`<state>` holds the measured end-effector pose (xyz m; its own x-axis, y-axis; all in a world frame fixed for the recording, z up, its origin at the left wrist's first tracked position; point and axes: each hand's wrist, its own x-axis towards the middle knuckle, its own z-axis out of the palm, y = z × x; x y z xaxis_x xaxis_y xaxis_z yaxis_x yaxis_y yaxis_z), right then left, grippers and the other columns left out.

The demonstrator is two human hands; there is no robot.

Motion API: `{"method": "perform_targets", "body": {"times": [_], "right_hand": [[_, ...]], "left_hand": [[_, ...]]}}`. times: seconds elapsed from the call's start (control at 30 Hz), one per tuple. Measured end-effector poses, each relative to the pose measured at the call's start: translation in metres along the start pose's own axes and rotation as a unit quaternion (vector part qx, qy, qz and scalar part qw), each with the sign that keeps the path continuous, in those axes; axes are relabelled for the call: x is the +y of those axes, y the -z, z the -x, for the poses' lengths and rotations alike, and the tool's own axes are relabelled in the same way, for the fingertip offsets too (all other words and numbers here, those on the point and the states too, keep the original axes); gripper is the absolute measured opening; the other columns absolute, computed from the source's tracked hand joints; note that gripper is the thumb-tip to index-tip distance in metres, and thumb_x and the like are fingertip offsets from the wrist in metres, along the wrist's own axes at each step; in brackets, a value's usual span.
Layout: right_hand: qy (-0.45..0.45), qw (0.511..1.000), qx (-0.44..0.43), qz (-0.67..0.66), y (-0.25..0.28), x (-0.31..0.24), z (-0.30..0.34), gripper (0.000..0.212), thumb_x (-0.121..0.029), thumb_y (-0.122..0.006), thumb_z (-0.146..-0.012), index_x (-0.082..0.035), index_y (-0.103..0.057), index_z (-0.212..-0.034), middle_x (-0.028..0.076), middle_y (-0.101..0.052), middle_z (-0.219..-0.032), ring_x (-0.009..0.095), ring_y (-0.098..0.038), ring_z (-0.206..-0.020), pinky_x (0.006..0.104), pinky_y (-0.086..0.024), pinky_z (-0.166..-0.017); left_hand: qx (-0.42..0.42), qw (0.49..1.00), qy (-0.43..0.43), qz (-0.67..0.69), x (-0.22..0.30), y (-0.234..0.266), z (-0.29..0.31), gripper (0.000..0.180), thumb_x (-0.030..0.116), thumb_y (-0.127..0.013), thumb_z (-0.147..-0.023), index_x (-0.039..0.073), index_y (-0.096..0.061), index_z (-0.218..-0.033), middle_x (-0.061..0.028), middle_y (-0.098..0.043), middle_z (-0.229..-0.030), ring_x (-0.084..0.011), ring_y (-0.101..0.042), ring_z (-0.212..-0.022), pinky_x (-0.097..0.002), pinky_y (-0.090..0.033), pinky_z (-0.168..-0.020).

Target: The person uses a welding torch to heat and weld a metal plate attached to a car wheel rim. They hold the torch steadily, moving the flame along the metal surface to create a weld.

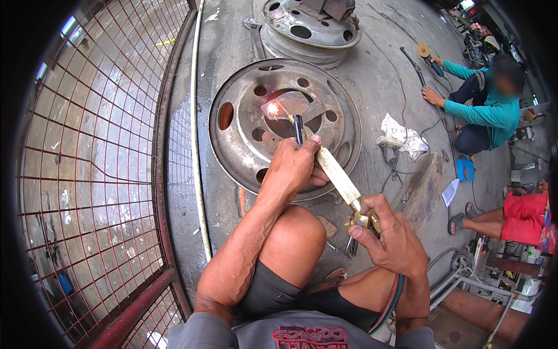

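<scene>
Gray shirt (203, 333) and bare knee (293, 232) are closest to the lens. Right hand (392, 241) is wrapped around the brass valve end (363, 220) of a torch (338, 177); left hand (290, 166) is closed around its front end, with a black cylinder (298, 131) upright at the thumb. Torch slants up-left over the wheel (238, 142), tip by a bright glow on a flat piece (301, 106).

Handling, my read: torch rigid, front-light, valve end heavier; hold the pale body, fingers off the hot end. Hoses (395, 302) by the right forearm look flexible, will drag. Wheel: steel, heavy, stiff, not fragile; take it by the outer rim, away from the glow. Flat piece: thin, likely hot; pliers, not fingers.

Containers: blue box-like item (465, 170) near the co-worker (494, 110), contents unreadable. Second wheel (279, 43) beyond the first.
</scene>
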<state>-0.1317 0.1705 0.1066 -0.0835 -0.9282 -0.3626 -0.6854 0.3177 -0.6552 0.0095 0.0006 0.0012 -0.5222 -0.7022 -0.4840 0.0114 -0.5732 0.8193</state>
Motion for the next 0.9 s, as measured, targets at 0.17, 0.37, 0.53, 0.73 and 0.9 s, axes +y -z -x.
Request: {"method": "perform_targets", "body": {"times": [0.17,0.37,0.53,0.73,0.9], "right_hand": [[0.012,1.000,0.009,0.000,-0.0016,0.0011,-0.0002,0.040,-0.029,-0.071,-0.099,-0.007,-0.046,-0.120,0.017,-0.068,-0.081,0.037,-0.071,-0.071,0.0443,-0.052,-0.066],[0.030,0.999,0.011,0.002,-0.0014,0.0007,-0.0008,0.037,-0.030,-0.067,-0.101,-0.007,-0.048,-0.122,0.018,-0.068,-0.083,0.039,-0.071,-0.071,0.0438,-0.051,-0.064],[0.022,1.000,0.006,-0.015,-0.0007,-0.0007,-0.0012,0.034,-0.026,-0.066,-0.102,-0.005,-0.050,-0.124,0.024,-0.069,-0.086,0.049,-0.069,-0.081,0.0494,-0.051,-0.069],[0.021,1.000,0.007,-0.015,-0.0005,-0.0008,-0.0016,0.035,-0.027,-0.065,-0.102,-0.005,-0.050,-0.124,0.024,-0.069,-0.086,0.049,-0.069,-0.081,0.0497,-0.051,-0.069],[0.014,1.000,0.004,-0.010,-0.0001,-0.0006,-0.0015,0.036,-0.028,-0.066,-0.102,-0.005,-0.050,-0.125,0.024,-0.069,-0.086,0.050,-0.069,-0.082,0.0501,-0.051,-0.069]], "left_hand": [[-0.001,1.000,-0.001,-0.004,-0.0013,0.0001,-0.0011,0.044,0.028,-0.052,-0.107,-0.013,-0.065,-0.101,-0.0209,-0.072,-0.084,-0.0263,-0.074,-0.065,-0.0362,-0.066,-0.058],[0.001,1.000,-0.001,-0.007,-0.0018,0.0008,-0.0017,0.044,0.028,-0.052,-0.107,-0.013,-0.064,-0.102,-0.0214,-0.072,-0.083,-0.0265,-0.075,-0.065,-0.0358,-0.066,-0.057],[0.002,1.000,0.002,-0.004,-0.0007,-0.0006,-0.0009,0.044,0.027,-0.052,-0.107,-0.015,-0.064,-0.103,-0.0220,-0.072,-0.082,-0.0271,-0.075,-0.064,-0.0353,-0.065,-0.056],[0.005,1.000,-0.006,-0.004,0.0003,-0.0013,-0.0002,0.044,0.028,-0.052,-0.107,-0.014,-0.064,-0.102,-0.0221,-0.072,-0.082,-0.0267,-0.074,-0.064,-0.0354,-0.065,-0.056],[-0.004,1.000,0.005,-0.020,0.0029,0.0001,0.0008,0.043,0.028,-0.052,-0.107,-0.013,-0.063,-0.102,-0.0220,-0.072,-0.084,-0.0263,-0.074,-0.065,-0.0352,-0.066,-0.057]]}}
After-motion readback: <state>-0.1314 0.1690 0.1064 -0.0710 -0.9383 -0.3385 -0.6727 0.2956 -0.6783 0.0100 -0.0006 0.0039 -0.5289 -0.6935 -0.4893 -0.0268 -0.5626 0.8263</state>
